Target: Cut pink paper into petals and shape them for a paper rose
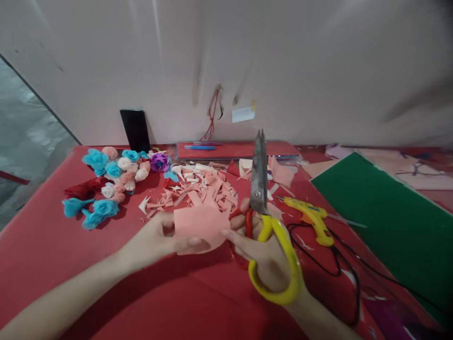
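A piece of pink paper (201,224) is held up over the red table. My left hand (159,238) pinches its left side, thumb in front and fingers behind. My right hand (260,250) has its fingers through the handles of a pair of scissors (260,184), one handle yellow and one red. The blades point up and away and are nearly closed. The right thumb and fingertips also touch the right edge of the pink paper. Behind the paper lies a heap of pink and white paper scraps (219,191).
Blue, pink, white and purple paper flowers (113,170) sit at the left. A phone (136,131) leans on the wall. To the right are a yellow glue gun (311,215) with a black cord and a green board (382,231). A blue pen (200,148) lies at the back.
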The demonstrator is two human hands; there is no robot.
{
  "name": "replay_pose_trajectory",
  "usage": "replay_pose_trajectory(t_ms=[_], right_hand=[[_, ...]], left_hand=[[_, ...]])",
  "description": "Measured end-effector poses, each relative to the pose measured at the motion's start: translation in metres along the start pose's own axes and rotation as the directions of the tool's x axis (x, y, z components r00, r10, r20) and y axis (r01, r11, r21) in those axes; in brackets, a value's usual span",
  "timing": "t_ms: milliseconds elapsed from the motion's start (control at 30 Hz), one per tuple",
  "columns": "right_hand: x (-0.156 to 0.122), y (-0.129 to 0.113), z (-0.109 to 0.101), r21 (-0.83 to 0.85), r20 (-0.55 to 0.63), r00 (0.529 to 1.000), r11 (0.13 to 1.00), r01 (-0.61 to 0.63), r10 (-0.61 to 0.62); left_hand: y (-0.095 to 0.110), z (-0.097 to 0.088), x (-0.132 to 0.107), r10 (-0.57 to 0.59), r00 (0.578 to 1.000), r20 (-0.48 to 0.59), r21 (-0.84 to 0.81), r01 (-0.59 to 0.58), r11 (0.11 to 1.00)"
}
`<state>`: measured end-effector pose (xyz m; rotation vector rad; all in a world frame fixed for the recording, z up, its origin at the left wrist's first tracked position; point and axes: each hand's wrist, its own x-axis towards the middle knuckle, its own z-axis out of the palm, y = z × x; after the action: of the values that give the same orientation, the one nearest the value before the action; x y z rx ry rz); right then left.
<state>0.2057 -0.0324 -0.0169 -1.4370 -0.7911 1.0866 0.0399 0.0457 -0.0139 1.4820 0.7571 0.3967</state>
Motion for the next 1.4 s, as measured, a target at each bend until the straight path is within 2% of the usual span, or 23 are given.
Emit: replay_pose_trajectory(t_ms=[167, 267, 367, 433, 533, 600, 733, 967, 1067, 1200, 1333, 1400], right_hand=[[0.0, -0.001, 0.0, -0.043, 0.038, 0.999, 0.999, 0.024, -0.022], [0.004, -0.004, 0.001, -0.038, 0.036, 0.994, 0.994, 0.106, -0.105], [0.008, -0.003, 0.0, -0.023, 0.136, 0.977, 0.985, 0.169, -0.165], [0.008, 0.002, -0.002, -0.071, 0.204, 0.968, 0.983, 0.167, -0.149], [0.001, 0.009, -0.005, -0.215, 0.256, 0.965, 0.97, 0.113, -0.056], [-0.004, 0.013, -0.007, -0.312, 0.268, 0.963, 0.944, 0.111, -0.025], [-0.011, 0.015, -0.007, -0.442, 0.282, 0.957, 0.877, 0.189, -0.064], [-0.017, -0.004, -0.001, -0.569, 0.376, 0.925, 0.775, 0.277, -0.055], [-0.021, -0.011, 0.002, -0.593, 0.388, 0.92, 0.75, 0.293, -0.053], [-0.021, -0.006, 0.002, -0.572, 0.396, 0.916, 0.765, 0.296, -0.059], [-0.019, 0.003, -0.002, -0.589, 0.396, 0.914, 0.741, 0.324, -0.085], [-0.018, 0.004, -0.002, -0.627, 0.367, 0.929, 0.725, 0.284, -0.047]], left_hand=[[-0.003, 0.005, -0.003, 0.099, 0.984, -0.145, 0.197, -0.069, 0.978], [0.002, 0.003, -0.006, 0.153, 0.955, -0.255, 0.237, -0.091, 0.967], [0.007, 0.0, -0.008, 0.183, 0.918, -0.352, 0.236, -0.102, 0.966], [0.009, -0.002, -0.01, 0.178, 0.902, -0.393, 0.222, -0.095, 0.97], [0.008, -0.005, -0.011, 0.186, 0.88, -0.436, 0.196, -0.109, 0.975], [0.006, -0.007, -0.012, 0.198, 0.867, -0.457, 0.174, -0.131, 0.976], [0.0, -0.009, -0.012, 0.19, 0.864, -0.467, 0.089, -0.167, 0.982], [-0.004, -0.011, -0.011, 0.193, 0.881, -0.433, 0.013, -0.207, 0.978], [-0.002, -0.009, -0.012, 0.204, 0.86, -0.467, 0.03, -0.215, 0.976], [0.0, -0.006, -0.011, 0.235, 0.822, -0.519, 0.099, -0.216, 0.972], [0.002, -0.004, -0.009, 0.245, 0.827, -0.506, 0.135, -0.204, 0.97], [0.003, -0.003, -0.009, 0.246, 0.829, -0.502, 0.142, -0.202, 0.969]])
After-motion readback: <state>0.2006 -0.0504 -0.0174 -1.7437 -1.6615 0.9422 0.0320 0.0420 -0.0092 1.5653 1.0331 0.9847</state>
